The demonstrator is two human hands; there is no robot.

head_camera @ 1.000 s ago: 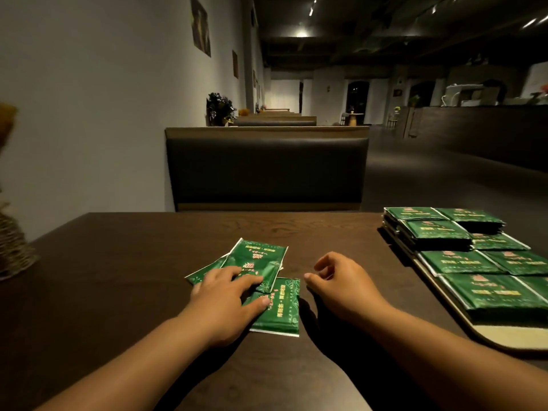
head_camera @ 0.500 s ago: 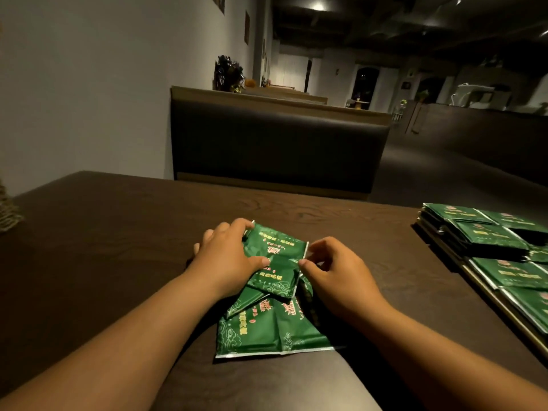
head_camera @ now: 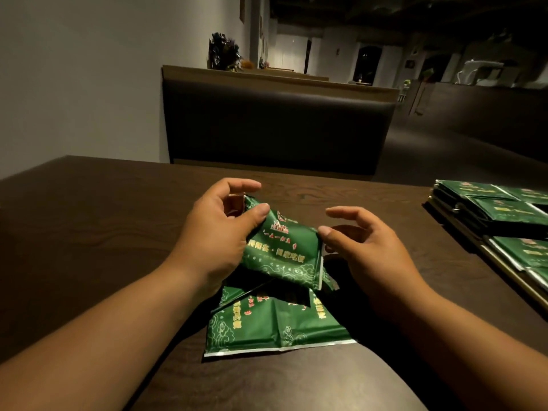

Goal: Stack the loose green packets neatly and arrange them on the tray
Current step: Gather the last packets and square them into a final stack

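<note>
Near the bench's front edge our left hand pinches a packet; our spread right hand is nearer the right-edge tray.

Green packets with gold cloud swirls; dark brown table.

The tray at 3 o'clock is cut off by the right edge, as are its stacks, so their count cannot be told. The 9 o'clock end of the raised packet is hidden behind the left hand. At its 3 o'clock edge the lower fingers of the right hand are out of sight; whether that hand pinches cannot be told. The loose packets at 6 o'clock lie half covered and shadowed, their number unclear. The print is too blurred to read. Both forearms run off the bottom edge.
</note>
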